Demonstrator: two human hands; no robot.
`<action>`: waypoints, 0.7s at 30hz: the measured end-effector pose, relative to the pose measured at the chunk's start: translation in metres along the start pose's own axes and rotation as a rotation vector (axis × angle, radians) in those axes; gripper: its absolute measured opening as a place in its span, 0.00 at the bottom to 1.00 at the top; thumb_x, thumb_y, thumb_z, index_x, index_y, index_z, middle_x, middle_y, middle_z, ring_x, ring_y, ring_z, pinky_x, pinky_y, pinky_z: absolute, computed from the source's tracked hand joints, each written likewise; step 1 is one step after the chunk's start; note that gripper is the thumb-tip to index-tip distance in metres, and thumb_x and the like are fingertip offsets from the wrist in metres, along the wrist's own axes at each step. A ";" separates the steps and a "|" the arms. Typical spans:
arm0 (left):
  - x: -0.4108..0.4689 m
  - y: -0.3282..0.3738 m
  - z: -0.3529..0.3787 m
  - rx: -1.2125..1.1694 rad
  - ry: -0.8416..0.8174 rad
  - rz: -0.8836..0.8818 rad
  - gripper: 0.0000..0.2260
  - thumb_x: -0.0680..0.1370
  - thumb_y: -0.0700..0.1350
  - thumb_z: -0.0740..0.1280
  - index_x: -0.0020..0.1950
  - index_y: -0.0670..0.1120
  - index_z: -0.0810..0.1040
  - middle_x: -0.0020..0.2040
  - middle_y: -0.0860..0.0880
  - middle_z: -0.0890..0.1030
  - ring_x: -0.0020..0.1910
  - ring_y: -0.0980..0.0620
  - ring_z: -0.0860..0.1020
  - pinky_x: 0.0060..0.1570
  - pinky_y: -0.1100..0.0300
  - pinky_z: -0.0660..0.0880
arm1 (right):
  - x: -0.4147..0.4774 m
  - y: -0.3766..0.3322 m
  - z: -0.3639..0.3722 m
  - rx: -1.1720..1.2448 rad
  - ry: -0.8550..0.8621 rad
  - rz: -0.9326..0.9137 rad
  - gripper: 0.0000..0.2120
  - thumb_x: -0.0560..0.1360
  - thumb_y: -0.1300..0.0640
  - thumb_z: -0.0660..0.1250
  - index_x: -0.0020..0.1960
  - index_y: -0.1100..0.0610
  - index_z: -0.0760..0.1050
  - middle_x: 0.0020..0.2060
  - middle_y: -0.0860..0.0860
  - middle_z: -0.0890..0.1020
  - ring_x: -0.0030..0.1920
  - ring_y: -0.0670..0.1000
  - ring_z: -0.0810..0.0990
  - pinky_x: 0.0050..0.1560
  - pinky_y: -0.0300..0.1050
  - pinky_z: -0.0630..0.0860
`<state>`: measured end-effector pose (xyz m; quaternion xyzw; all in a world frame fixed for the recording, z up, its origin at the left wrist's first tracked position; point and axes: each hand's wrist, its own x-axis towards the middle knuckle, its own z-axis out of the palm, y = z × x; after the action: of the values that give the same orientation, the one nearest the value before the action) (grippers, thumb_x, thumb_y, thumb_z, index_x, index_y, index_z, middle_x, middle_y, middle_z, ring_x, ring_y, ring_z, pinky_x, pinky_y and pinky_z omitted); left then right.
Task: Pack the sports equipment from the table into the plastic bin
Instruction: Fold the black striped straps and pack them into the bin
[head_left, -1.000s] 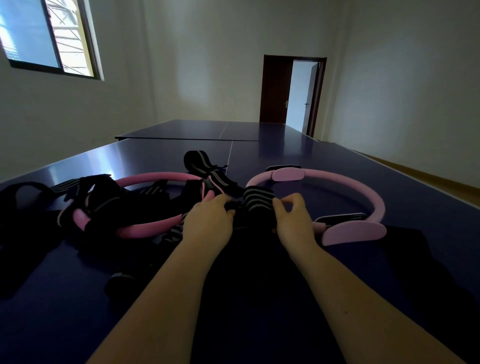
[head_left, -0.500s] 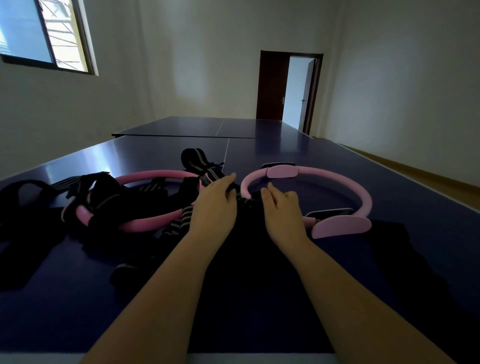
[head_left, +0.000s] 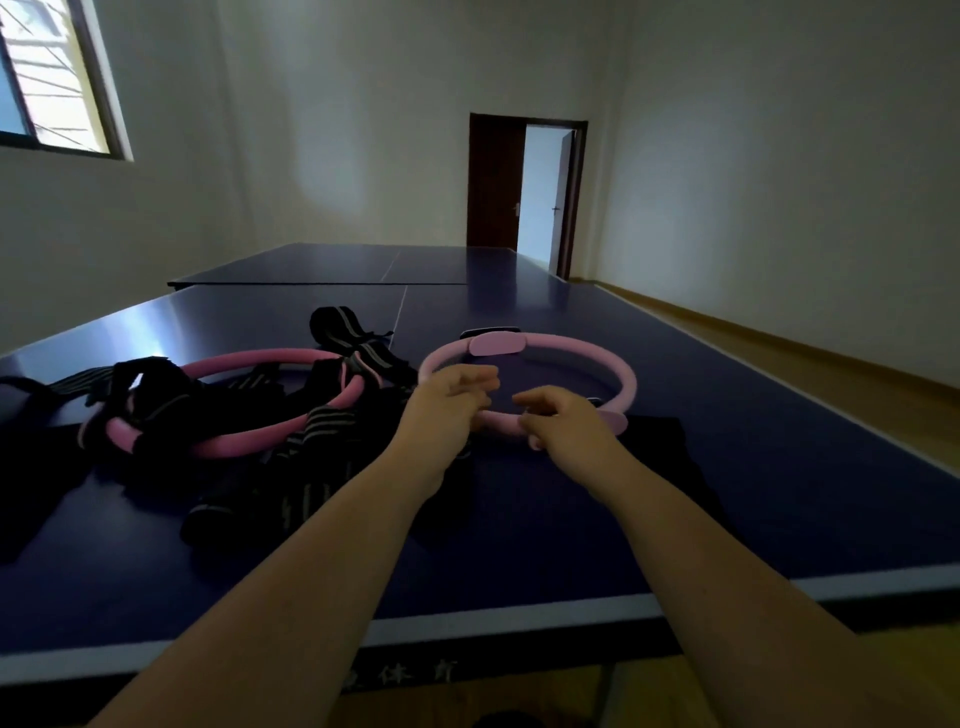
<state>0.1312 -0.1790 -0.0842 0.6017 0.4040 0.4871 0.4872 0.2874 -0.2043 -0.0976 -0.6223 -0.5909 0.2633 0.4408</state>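
Head view: both bare forearms reach in from the bottom edge and cross the white-lined near rim of the blue surface (head_left: 519, 561). That rim was out of frame half a second ago, so the view now sits further back. Then both hands lay flat on the striped black band (head_left: 317, 426) between the two rings. Now they are raised off it and have shifted right, over the near arc of the right pink ring (head_left: 582, 345).

The left hand (head_left: 447, 400) hovers with the wrist straight, its fingers loosely bent and pointing right with nothing seen between them. The right hand (head_left: 566, 423) is just beside it, a small gap between them, knuckles up and fingertips curled down at the ring's near arc. Motion blur hides whether they grip the ring or only touch it.

The right ring lies flat on the surface, its near side resting on a dark cloth (head_left: 660, 447). To the left lies the second pink ring (head_left: 249, 358), tangled in black straps (head_left: 156, 384). A second striped band (head_left: 337, 325) lies just beyond, between the two rings. Beyond the surface, a brown door (head_left: 493, 182) stands open in the back wall, and a window (head_left: 52, 78) is set high on the left.
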 end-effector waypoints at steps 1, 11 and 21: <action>-0.003 0.001 0.011 -0.040 -0.014 -0.040 0.13 0.81 0.35 0.61 0.54 0.50 0.81 0.57 0.49 0.82 0.55 0.50 0.80 0.59 0.53 0.78 | -0.004 0.005 -0.015 -0.034 0.030 0.022 0.14 0.78 0.59 0.65 0.63 0.51 0.76 0.58 0.48 0.79 0.55 0.46 0.78 0.59 0.46 0.77; -0.007 -0.007 0.149 -0.094 -0.233 -0.394 0.14 0.81 0.43 0.64 0.67 0.44 0.76 0.57 0.45 0.77 0.54 0.47 0.75 0.56 0.52 0.76 | -0.047 0.062 -0.109 -0.209 0.194 0.269 0.18 0.79 0.63 0.62 0.67 0.57 0.75 0.62 0.55 0.79 0.56 0.53 0.80 0.58 0.49 0.77; 0.002 -0.038 0.186 -0.281 -0.205 -0.542 0.05 0.81 0.35 0.61 0.54 0.38 0.76 0.47 0.43 0.76 0.42 0.48 0.77 0.38 0.58 0.76 | -0.042 0.102 -0.134 0.319 0.306 0.597 0.04 0.74 0.67 0.68 0.50 0.65 0.77 0.47 0.60 0.81 0.46 0.58 0.81 0.45 0.49 0.80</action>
<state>0.3134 -0.2056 -0.1305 0.4448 0.4271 0.3275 0.7159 0.4459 -0.2679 -0.1303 -0.7231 -0.2620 0.3728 0.5192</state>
